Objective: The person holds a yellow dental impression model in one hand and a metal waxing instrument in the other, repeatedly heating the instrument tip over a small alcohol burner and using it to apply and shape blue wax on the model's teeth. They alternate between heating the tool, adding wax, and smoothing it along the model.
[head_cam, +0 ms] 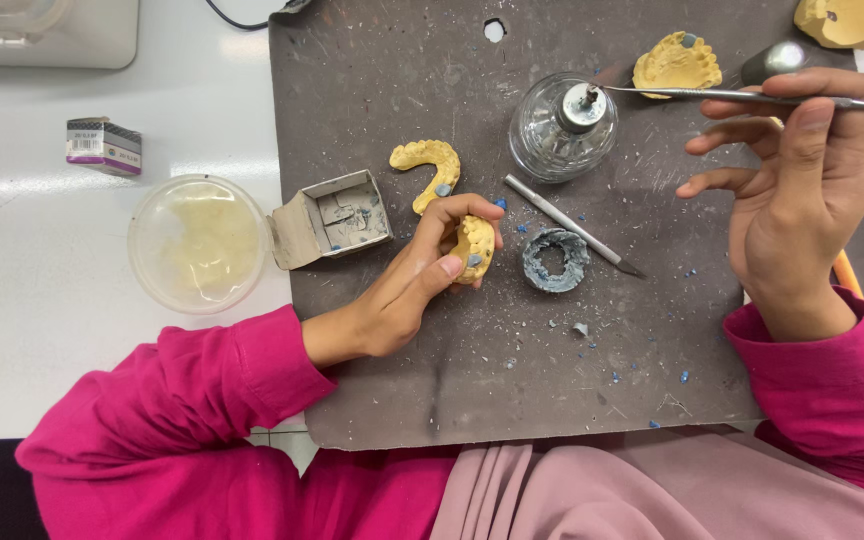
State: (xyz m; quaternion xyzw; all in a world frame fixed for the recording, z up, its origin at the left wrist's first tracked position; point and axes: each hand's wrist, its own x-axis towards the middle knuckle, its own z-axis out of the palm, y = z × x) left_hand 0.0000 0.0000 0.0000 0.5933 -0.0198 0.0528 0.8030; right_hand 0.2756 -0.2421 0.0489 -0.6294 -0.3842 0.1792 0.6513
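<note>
Left hand (414, 285): fingers curled and pinched around a yellow tooth mould (476, 247), thumb below, fingertips over its top. The mould is held just above the grey mat (382, 90), near the mat's middle, with blue wax dots on its surface.

Right hand (802, 170): thumb and fingers pressed together on a thin metal tool (712, 94), the other fingers spread loose. The tool runs leftward from the grip, and its tip meets the wick cap of a glass burner (562, 128).

Near the left grip:
- A second yellow arch-shaped mould (430, 165), just above the fingers, lying flat on the mat.
- An open grey cardboard box (337, 215), just to the left, overhanging the mat's left edge.
- A ring of blue-grey wax (555, 259), just to the right, apart from the held mould.
- A metal knife (572, 225), slanting between the wax ring and the burner.

Near the right grip:
- A yellow mould (677, 65), above the tool shaft.
- Another yellow mould (845, 20), at the mat's top right corner.

Off the mat, on the white table (32, 300): a round clear dish (199, 243) beside the box, and a small printed box (104, 146) well apart, further left.

Open room: the lower half of the mat holds only blue wax crumbs (617, 375); its near edge lies against the pink sleeves (202, 400).
</note>
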